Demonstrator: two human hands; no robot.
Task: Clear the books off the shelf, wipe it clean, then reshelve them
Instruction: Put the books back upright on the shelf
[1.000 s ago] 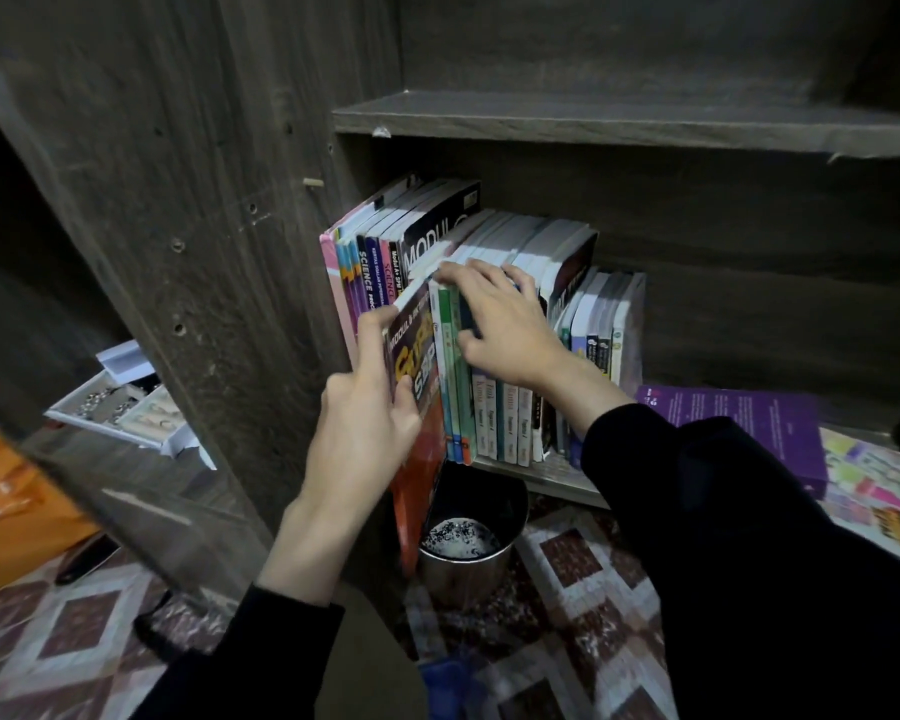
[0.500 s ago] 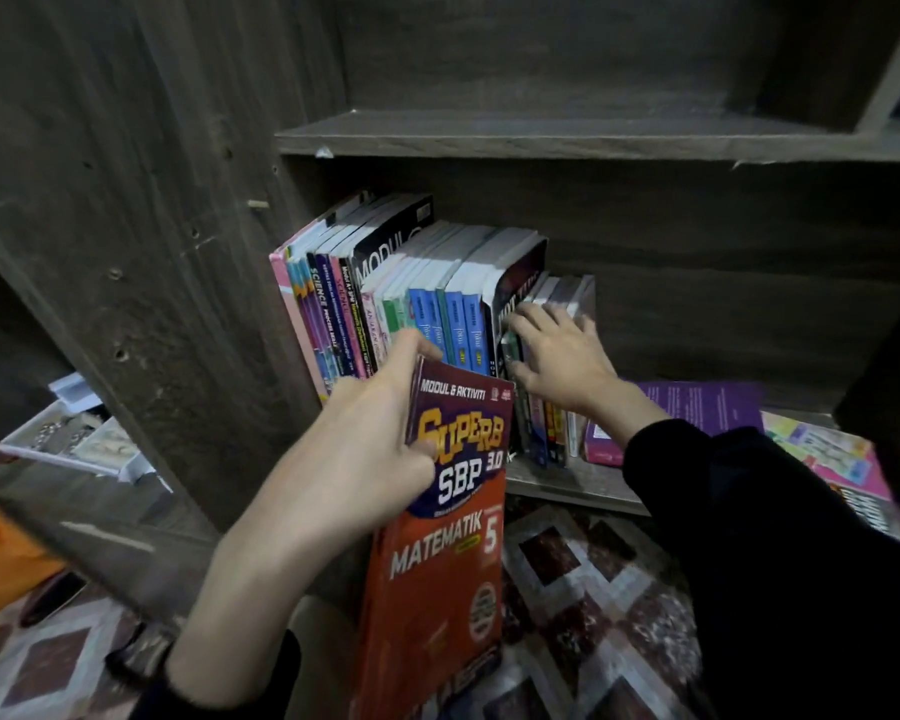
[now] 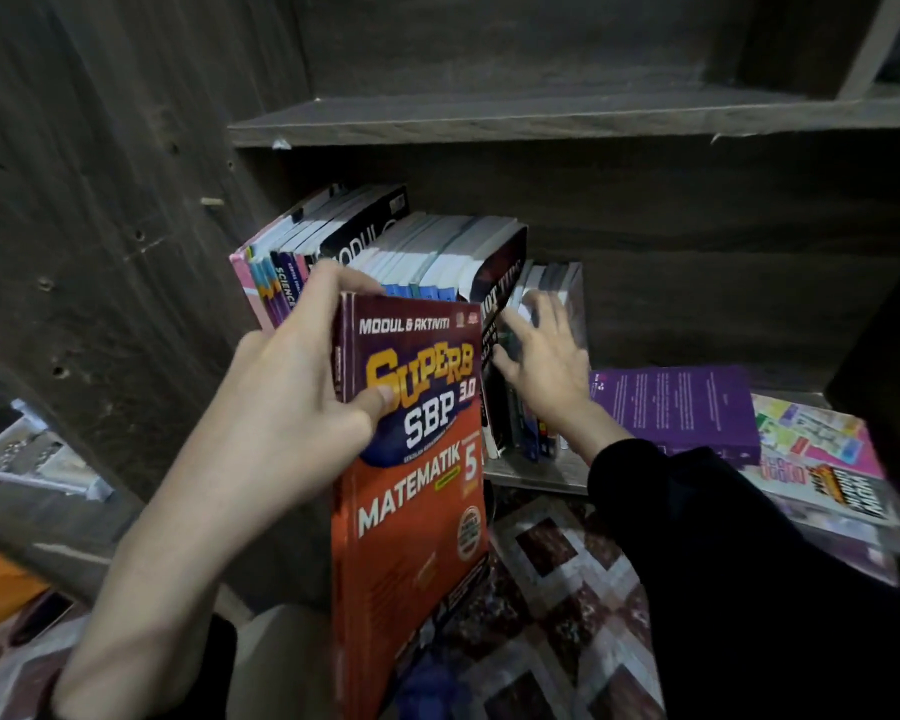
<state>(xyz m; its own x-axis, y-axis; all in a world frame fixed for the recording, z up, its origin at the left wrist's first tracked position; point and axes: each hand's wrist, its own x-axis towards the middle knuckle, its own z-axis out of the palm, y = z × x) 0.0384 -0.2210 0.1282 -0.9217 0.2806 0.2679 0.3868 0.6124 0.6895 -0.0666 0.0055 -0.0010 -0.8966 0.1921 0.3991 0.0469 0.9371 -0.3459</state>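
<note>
Barely started tbh: left hand [image 3: 281, 407] grips orange math book [image 3: 417, 511], thumb on cover, clear of the shelf [image 3: 531, 478]. Right hand [image 3: 546, 356], fingers spread, touches the shelved row of books [image 3: 437, 252]. No wiping yet.

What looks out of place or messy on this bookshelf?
Beside the standing row of books, a purple book lies flat on the shelf, and colourful booklets right of it sit in a loose, skewed pile. The orange Matematik book is off the shelf, gripped by the left hand. No damage or spills show.
</note>
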